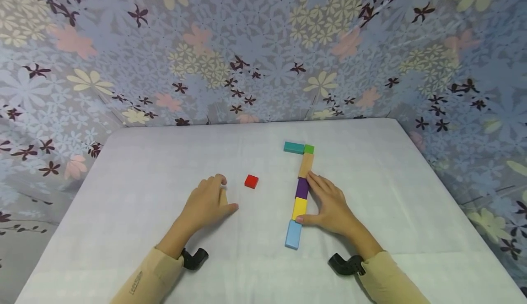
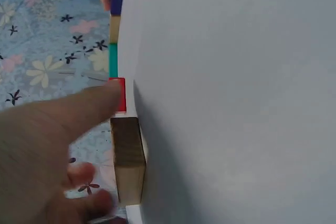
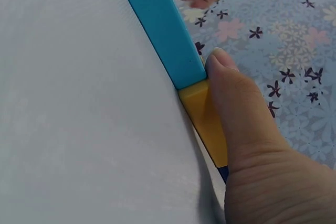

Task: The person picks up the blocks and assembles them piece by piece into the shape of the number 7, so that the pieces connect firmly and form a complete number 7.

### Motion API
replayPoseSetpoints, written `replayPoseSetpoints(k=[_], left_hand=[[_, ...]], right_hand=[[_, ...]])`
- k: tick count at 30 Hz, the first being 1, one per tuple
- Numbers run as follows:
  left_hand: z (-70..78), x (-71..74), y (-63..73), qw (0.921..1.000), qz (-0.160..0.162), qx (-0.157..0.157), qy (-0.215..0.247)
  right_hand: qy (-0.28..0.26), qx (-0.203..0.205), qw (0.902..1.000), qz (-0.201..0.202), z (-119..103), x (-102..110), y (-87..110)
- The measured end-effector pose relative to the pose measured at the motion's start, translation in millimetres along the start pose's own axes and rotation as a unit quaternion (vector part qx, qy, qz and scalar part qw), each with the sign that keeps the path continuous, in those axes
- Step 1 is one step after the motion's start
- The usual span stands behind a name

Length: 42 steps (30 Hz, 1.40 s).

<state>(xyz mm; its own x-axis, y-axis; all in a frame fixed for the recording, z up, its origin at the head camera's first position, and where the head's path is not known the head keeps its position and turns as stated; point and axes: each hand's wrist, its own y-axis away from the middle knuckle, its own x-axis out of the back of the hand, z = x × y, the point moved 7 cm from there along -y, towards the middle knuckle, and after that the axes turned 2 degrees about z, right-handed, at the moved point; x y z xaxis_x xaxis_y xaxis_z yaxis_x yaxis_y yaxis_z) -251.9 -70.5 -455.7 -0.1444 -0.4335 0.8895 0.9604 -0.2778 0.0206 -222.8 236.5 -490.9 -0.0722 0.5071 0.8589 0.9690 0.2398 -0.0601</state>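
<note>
My left hand (image 1: 204, 204) hovers around a plain wooden block (image 2: 129, 161), thumb spread from the fingers. In the left wrist view a gap shows between thumb and block; the hand mostly covers the block in the head view. My right hand (image 1: 332, 207) rests against a row of blocks, its thumb at the joint of the light blue block (image 1: 293, 236) and yellow block (image 1: 299, 209). Its fingertips touch the row near the purple block (image 1: 302, 188) and tan block (image 1: 306, 164). Beyond these, a small green block (image 1: 309, 149) and a teal block (image 1: 293, 147) turn leftward.
Between the hands lies a small red block (image 1: 251, 181), apart from the row. A white cloth (image 1: 164, 153) covers the table, and flowered fabric (image 1: 263, 57) hangs behind it. Black wrist mounts (image 1: 195, 258) sit at both sleeve cuffs.
</note>
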Motion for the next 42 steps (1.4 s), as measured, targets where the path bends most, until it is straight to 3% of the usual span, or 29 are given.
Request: replayPoseSetpoints(k=[3,6,11,18,24,29,35,42], left_hand=[[-4.2,-2.7,8.1,0.9992,0.007,0.007,-0.039],[-5.9,-2.6,11.6,0.9987,0.012,0.008,-0.048],[-9.1,-1.4,13.6,0.9992,0.001,0.030,-0.026],[-8.2,1.2,2.2,0.9996,-0.016,0.020,0.011],[-11.1,3.5,-17.3,0.9989,-0.038,0.006,0.026],[-6.7,8.6,-36.9,0.9975,-0.069,-0.012,0.009],[1.9,11.5,-70.3,0.9931,-0.109,-0.035,-0.025],[13.7,2.2,-108.2,0.9857,-0.147,-0.082,-0.010]], right_hand=[[0.003,0.000,1.0000,0.003,1,0,0.1],[0.003,0.000,1.0000,0.007,2,1,0.4],[-0.003,0.000,1.0000,0.002,0,0,0.9],[0.002,-0.007,1.0000,-0.002,0,1,0.3],[-0.001,-0.006,1.0000,-0.002,1,0,-0.1],[-0.001,-0.007,1.0000,-0.004,1,-1,0.0],[-0.003,-0.004,1.0000,0.000,1,0,0.6],[-0.005,-0.003,1.0000,-0.002,0,0,0.3]])
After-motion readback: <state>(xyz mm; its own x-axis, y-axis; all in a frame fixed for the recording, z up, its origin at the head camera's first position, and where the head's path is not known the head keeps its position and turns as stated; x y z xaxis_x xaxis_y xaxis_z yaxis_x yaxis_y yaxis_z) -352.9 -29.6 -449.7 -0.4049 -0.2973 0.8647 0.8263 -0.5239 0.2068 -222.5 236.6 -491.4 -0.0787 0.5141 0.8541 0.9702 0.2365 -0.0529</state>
